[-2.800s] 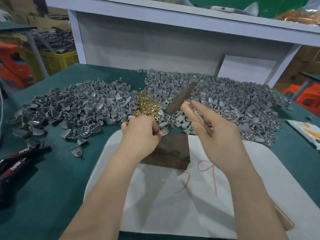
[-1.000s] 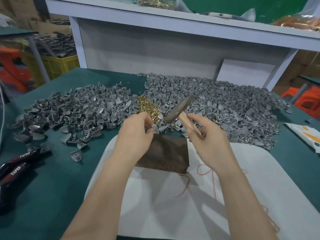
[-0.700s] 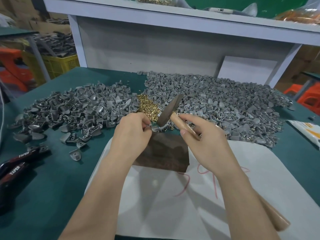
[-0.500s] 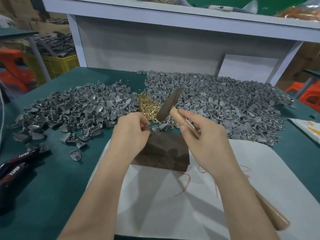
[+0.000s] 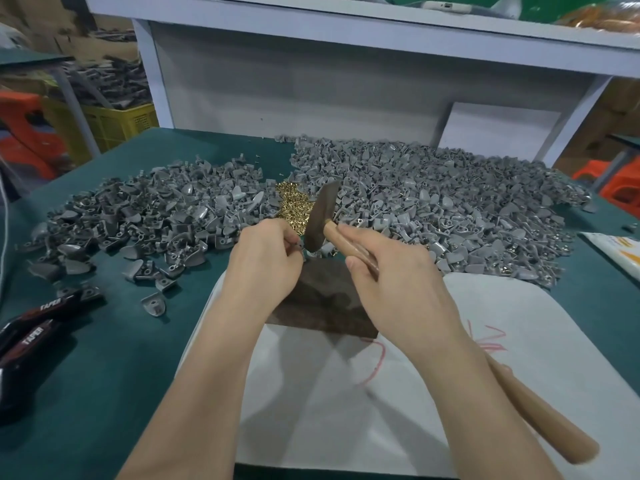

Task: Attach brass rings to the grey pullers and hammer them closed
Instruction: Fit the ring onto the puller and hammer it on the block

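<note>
My left hand (image 5: 264, 261) pinches a small grey puller at the far edge of a dark metal block (image 5: 322, 303); the puller is mostly hidden by my fingers. My right hand (image 5: 391, 271) grips the wooden handle of a hammer close to its head. The dark hammer head (image 5: 320, 216) is down right beside my left fingertips, above the block's far edge. The handle's end (image 5: 554, 424) sticks out behind my right forearm. A small heap of brass rings (image 5: 292, 206) lies just beyond the block, between two big piles of grey pullers (image 5: 156, 220) (image 5: 450, 202).
The block sits on a white board (image 5: 519, 341) with red scribbles, on a green table (image 5: 86, 375). Black pliers (image 5: 31, 334) lie at the left edge. A white packet (image 5: 620, 249) lies at the right edge. A white shelf unit (image 5: 311, 81) stands behind the piles.
The hammer head has come down from its raised tilt to beside my left fingertips. My left hand has stayed at the block's far edge, still pinching the puller.
</note>
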`<action>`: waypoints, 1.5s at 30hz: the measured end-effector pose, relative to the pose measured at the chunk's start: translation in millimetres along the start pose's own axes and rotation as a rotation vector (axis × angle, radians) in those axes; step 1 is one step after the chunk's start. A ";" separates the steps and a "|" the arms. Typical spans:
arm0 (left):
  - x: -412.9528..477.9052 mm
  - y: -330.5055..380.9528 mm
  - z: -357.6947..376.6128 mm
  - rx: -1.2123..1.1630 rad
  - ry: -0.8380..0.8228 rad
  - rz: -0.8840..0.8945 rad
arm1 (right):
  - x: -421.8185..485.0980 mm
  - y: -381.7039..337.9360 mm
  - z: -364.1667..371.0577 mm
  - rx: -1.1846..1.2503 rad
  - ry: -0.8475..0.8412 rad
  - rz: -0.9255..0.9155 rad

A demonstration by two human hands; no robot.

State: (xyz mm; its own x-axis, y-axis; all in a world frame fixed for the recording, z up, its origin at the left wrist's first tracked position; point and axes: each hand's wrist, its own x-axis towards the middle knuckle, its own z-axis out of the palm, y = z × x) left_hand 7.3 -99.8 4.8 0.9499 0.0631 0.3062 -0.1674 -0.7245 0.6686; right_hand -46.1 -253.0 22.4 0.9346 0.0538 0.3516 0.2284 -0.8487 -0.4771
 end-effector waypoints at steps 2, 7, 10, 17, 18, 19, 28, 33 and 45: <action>-0.3 -0.1 0.2 0.010 0.002 0.007 | 0.9 -1.7 -1.5 -0.025 0.012 -0.019; 0.2 -0.2 0.6 0.020 0.001 0.007 | 2.2 -8.0 -1.2 -0.112 -0.014 -0.008; 0.7 0.0 0.1 0.019 -0.003 -0.001 | 1.4 -12.9 0.5 -0.153 -0.034 -0.009; -0.5 0.9 -1.2 0.023 -0.021 -0.014 | 1.5 -13.8 11.3 -0.316 -0.068 -0.099; -0.5 -0.3 -1.7 0.015 -0.024 -0.021 | 1.7 -11.2 13.2 -0.309 -0.105 -0.092; 0.1 -1.6 -2.4 0.001 -0.024 -0.026 | 2.8 -8.2 14.3 -0.276 -0.126 -0.078; 2.4 -5.1 -0.6 -0.068 -0.029 -0.049 | 16.8 26.7 4.2 0.107 0.081 0.059; 1.6 1.8 0.2 -0.242 -0.078 -0.049 | 26.0 46.0 2.5 0.111 0.043 0.222; 1.4 6.9 8.2 -0.313 -0.140 -0.027 | 31.9 63.1 20.3 -0.021 -0.141 0.287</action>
State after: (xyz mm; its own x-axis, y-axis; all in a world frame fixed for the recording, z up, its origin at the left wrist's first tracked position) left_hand 9.6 -110.3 4.3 0.9784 -0.0313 0.2043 -0.1943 -0.4766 0.8574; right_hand 3.6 -294.2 -12.8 0.9890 -0.1183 0.0891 -0.0546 -0.8506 -0.5229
